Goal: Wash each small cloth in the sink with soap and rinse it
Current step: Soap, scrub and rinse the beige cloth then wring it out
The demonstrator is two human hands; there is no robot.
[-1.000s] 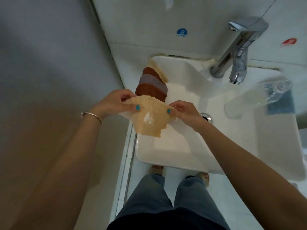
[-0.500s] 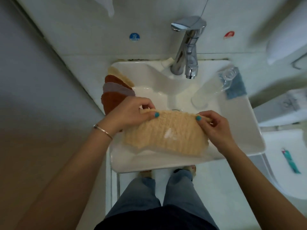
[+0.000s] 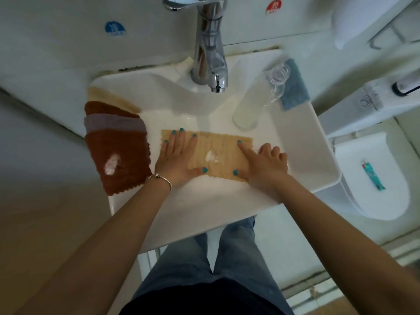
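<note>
**Caller:** Start at your hands. What have they got?

**Me:** My left hand point(image 3: 176, 159) lies flat, fingers straight and spread, pressing the left end of the beige cloth point(image 3: 218, 153) down. My right hand point(image 3: 261, 163) pins the other end with the forefinger and thumb stretched out, the remaining fingers curled in. Neither one grasps it; it's all pressing.

**Caller:** And where's the cloth?

**Me:** Spread in the sink point(image 3: 302, 137) basin, in front of the tap point(image 3: 210, 48), with a white soap blob point(image 3: 212, 156) between my hands.

**Caller:** What makes this step go well?

**Me:** I reckon keep one end anchored, work the blob outward over the whole weave, then fold and rub cloth on cloth before rinsing.

**Caller:** What's around you?

**Me:** A stack of cloths point(image 3: 116, 142) on the left rim, the top rust one carrying its own blob. A clear bottle point(image 3: 256, 101) of milky liquid leans on the right, a blue cloth point(image 3: 294, 86) behind it.
</note>
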